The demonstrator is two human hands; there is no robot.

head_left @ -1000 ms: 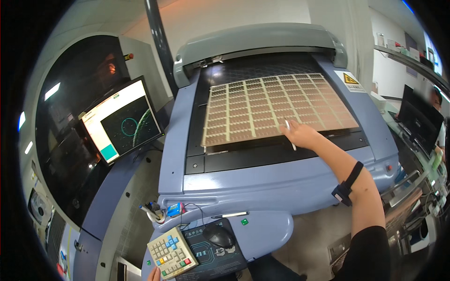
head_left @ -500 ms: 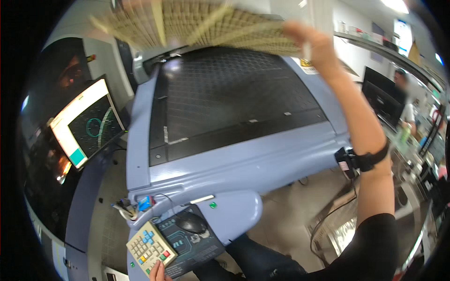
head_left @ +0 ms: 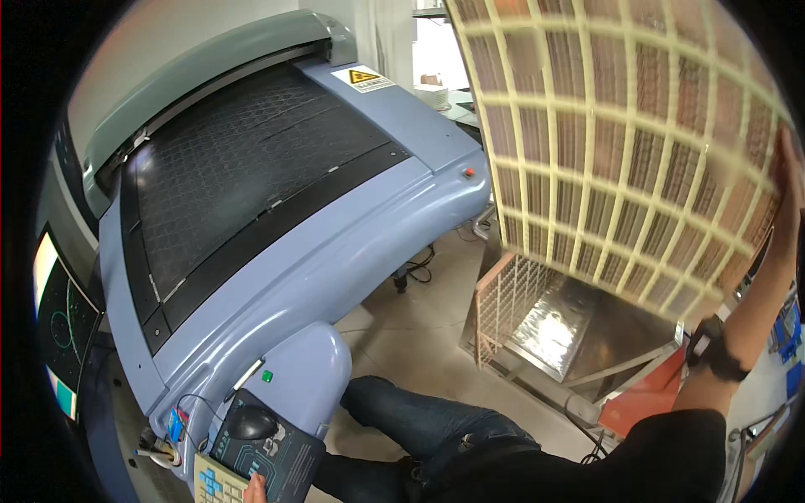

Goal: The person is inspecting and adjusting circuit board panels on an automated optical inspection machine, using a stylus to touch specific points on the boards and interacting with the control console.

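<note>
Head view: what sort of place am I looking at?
Probably an electronics workshop or factory room, perhaps for circuit boards: the right hand holds a large gridded panel, a blue-grey machine has a flat black bed, and a monitor shows graphics.

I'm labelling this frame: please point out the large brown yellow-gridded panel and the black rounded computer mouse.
Large brown yellow-gridded panel (head_left: 616, 151), head view: middle of visible face.
Black rounded computer mouse (head_left: 251, 422), head view: top shell.
</note>
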